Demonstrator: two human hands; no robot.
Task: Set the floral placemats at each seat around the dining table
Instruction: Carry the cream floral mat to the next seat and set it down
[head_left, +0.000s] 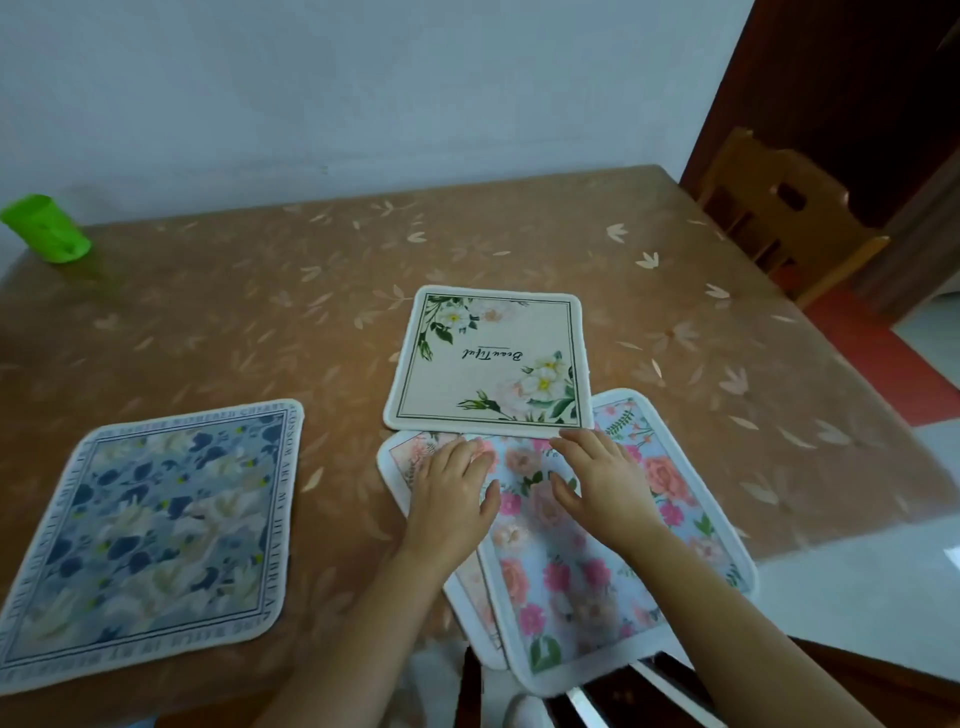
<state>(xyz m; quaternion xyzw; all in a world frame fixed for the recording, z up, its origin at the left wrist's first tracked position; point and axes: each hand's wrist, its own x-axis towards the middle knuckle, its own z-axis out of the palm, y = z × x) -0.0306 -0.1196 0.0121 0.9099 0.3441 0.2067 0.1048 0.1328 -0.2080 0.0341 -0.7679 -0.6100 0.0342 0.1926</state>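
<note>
1. Nearest to me, the rose placemat seems to poke its near end past the edge of the counter. I judge that a careless pull toward me could tip it off.
2. Both grips are released. The left grip lies flat with straight fingers, partly on the rose placemat and partly on the pale pink placemat beneath it. The right grip lies flat on the rose placemat, its fingertips at the near edge of the cream placemat.
3. Flat palms hold by friction alone, so sliding the top mat may drag the pink one along underneath.
4. The cream placemat overlaps the far ends of both, and any shove forward could knock it askew.
5. The counter's leaf-patterned cover looks glossy, so a mat may skate further than I mean it to. The green cup stands well apart at the far left corner and is not at risk.
6. All four mats are squarish with rounded corners and pale fabric borders, and they look thin and limp.
7. The blue placemat lies alone on the left, flat, with lettering round its frame.
8. The cream one carries white blooms in two corners and the word "Beautiful", which reads away from me.
9. The rose one shows pink and peach flowers on pale blue.
10. Three mats are bunched at one seat, so I judge most of the spreading remains.
</note>
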